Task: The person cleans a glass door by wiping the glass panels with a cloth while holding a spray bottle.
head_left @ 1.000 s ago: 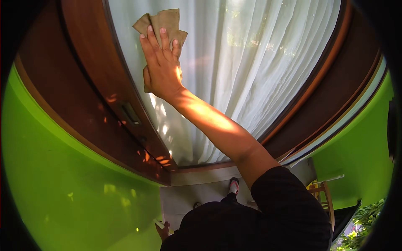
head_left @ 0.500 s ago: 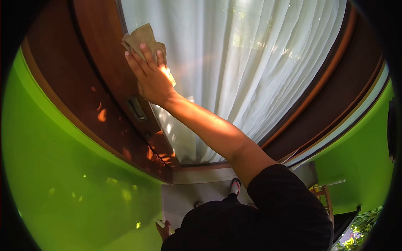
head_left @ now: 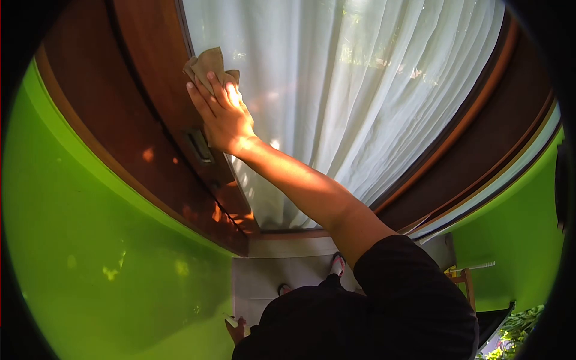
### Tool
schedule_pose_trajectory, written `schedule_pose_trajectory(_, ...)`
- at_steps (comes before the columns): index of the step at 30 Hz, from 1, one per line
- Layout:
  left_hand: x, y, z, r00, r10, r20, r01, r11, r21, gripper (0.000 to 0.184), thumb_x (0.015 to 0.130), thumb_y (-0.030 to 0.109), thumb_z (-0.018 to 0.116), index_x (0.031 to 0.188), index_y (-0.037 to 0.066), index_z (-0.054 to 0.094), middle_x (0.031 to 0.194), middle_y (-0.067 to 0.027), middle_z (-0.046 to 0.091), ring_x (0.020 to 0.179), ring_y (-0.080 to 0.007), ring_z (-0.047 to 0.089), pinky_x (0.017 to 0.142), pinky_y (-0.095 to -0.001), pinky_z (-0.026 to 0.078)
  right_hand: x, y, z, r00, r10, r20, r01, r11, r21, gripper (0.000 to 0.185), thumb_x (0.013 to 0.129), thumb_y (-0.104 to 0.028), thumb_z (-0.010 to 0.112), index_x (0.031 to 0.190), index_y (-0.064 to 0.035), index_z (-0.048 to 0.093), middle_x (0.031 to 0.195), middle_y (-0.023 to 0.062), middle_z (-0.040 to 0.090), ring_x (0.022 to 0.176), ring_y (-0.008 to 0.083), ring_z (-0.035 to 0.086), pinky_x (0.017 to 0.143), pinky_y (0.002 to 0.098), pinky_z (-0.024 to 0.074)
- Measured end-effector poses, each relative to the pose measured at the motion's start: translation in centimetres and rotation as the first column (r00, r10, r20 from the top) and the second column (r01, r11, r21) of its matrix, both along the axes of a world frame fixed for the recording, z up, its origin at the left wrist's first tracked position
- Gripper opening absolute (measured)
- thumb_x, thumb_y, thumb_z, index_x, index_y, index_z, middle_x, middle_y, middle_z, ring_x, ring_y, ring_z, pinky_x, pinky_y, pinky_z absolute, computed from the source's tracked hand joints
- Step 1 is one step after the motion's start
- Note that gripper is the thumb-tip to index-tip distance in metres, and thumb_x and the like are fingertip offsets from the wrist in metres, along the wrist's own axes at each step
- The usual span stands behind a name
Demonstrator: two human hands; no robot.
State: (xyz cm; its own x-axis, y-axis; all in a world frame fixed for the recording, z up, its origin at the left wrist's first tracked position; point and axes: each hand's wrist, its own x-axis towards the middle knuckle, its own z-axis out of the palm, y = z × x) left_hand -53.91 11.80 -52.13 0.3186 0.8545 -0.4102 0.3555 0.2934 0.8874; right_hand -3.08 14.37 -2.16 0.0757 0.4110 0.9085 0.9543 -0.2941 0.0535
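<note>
My right hand [head_left: 228, 123] presses a brown cloth [head_left: 209, 63] with its fingers against the left edge of the door's glass pane [head_left: 264, 36], where the glass meets the wooden frame [head_left: 150, 54]. Part of the cloth sticks out beyond my fingertips; the rest lies under the hand. Just below and left of my wrist is a recessed metal door handle [head_left: 200, 147]. Low in the view, beside my body, my left hand [head_left: 238, 330] is closed around a small pale object [head_left: 230, 320], mostly hidden and too small to name.
A white curtain [head_left: 336, 120] hangs behind the glass. Bright green walls [head_left: 72, 240] flank the doorway. Below are the tiled floor [head_left: 258, 282] and my feet in sandals [head_left: 338, 264]. A wooden piece of furniture [head_left: 468, 288] stands at the lower right, near green plants [head_left: 522, 324].
My right hand and the cloth have slid a little down the pane edge, closer to the handle. The view has shifted slightly. My left hand still holds the pale object.
</note>
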Motion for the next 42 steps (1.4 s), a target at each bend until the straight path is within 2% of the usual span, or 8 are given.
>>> schedule_pose_trajectory(7,0.0,0.6,-1.3,0.998,0.007,-0.07,-0.004,0.999,0.037,0.04,0.081,-0.004,0.066,0.113,-0.001,0.042,0.075,-0.0149,0.062,0.063,-0.0244,0.066,0.061,-0.0347,0.054,2.2,-0.8,-5.3,0.974,0.017,0.227,-0.015,1.0,-0.01,0.058,0.085,-0.012,0.056,0.143,-0.0071,0.048,0.14,0.0098,0.052,0.139,0.0313,0.04,0.112,0.0502,0.0367)
schedule_pose_trajectory(12,-0.8,0.3,-1.8,0.997,0.056,0.052,-0.056,0.998,0.01,0.04,0.082,-0.002,0.068,0.113,-0.001,0.042,0.074,-0.0144,0.062,0.063,-0.0237,0.067,0.06,-0.0339,0.054,3.5,-1.4,-5.5,0.949,0.11,0.296,-0.099,0.994,-0.051,0.055,0.085,-0.012,0.056,0.14,-0.0086,0.053,0.139,0.0083,0.054,0.136,0.0283,0.044,0.112,0.0473,0.0371)
schedule_pose_trajectory(16,-2.1,0.6,-3.9,0.993,0.063,0.102,-0.058,0.997,-0.052,0.039,0.083,-0.002,0.068,0.111,-0.001,0.042,0.074,-0.0136,0.062,0.063,-0.0229,0.066,0.06,-0.0332,0.054,4.4,-4.8,-3.3,0.929,-0.065,0.365,0.116,0.986,-0.121,0.055,0.085,-0.013,0.055,0.139,-0.0083,0.052,0.146,0.0064,0.049,0.137,0.0281,0.044,0.114,0.0476,0.0354)
schedule_pose_trajectory(20,-1.9,-0.1,-2.6,0.997,0.066,0.041,-0.066,0.998,0.0,0.039,0.083,-0.002,0.067,0.111,0.0,0.041,0.074,-0.0127,0.061,0.062,-0.0219,0.064,0.06,-0.0331,0.053,6.2,-7.9,-1.4,0.901,-0.198,0.385,0.219,0.976,-0.012,0.057,0.085,-0.012,0.058,0.141,-0.0143,0.052,0.148,0.0028,0.048,0.137,0.027,0.043,0.111,0.0475,0.037)
schedule_pose_trajectory(24,-1.7,0.5,-2.9,0.997,0.056,0.053,-0.057,0.998,0.014,0.039,0.083,-0.002,0.067,0.111,0.001,0.04,0.074,-0.0128,0.06,0.062,-0.0216,0.064,0.058,-0.0329,0.053,7.4,-12.0,1.3,0.939,-0.219,0.264,0.238,0.97,-0.044,0.061,0.086,-0.008,0.055,0.146,-0.0143,0.045,0.158,0.0036,0.035,0.143,0.0305,0.034,0.112,0.0507,0.0355)
schedule_pose_trajectory(31,-0.6,2.7,-4.3,0.995,-0.041,0.09,0.038,0.999,0.026,0.04,0.082,-0.003,0.067,0.111,0.001,0.04,0.075,-0.0134,0.06,0.063,-0.0224,0.065,0.057,-0.0328,0.052,11.1,-19.3,1.7,0.898,-0.4,0.185,0.353,0.904,0.239,0.072,0.077,0.007,0.058,0.145,-0.0122,0.045,0.159,0.006,0.033,0.141,0.0383,0.037,0.112,0.0584,0.0313)
schedule_pose_trajectory(34,0.8,3.5,-2.4,0.997,-0.02,-0.073,0.02,1.0,-0.002,0.04,0.082,-0.004,0.066,0.111,0.002,0.04,0.076,-0.0136,0.06,0.064,-0.0228,0.065,0.057,-0.0331,0.052,11.8,-21.8,1.3,0.883,-0.449,0.138,0.403,0.876,0.266,0.078,0.078,0.014,0.053,0.149,-0.0145,0.042,0.159,0.0066,0.033,0.144,0.0383,0.033,0.115,0.0568,0.0276)
schedule_pose_trajectory(42,2.5,5.6,-0.9,0.998,-0.055,-0.011,0.055,0.998,-0.002,0.039,0.082,-0.006,0.066,0.111,0.002,0.04,0.077,-0.0138,0.06,0.063,-0.0232,0.065,0.058,-0.0338,0.054,14.1,-26.7,-0.1,0.845,-0.534,0.044,0.491,0.805,0.333,0.075,0.084,0.015,0.049,0.152,-0.0147,0.037,0.16,0.0077,0.031,0.144,0.0398,0.031,0.117,0.0529,0.0266)
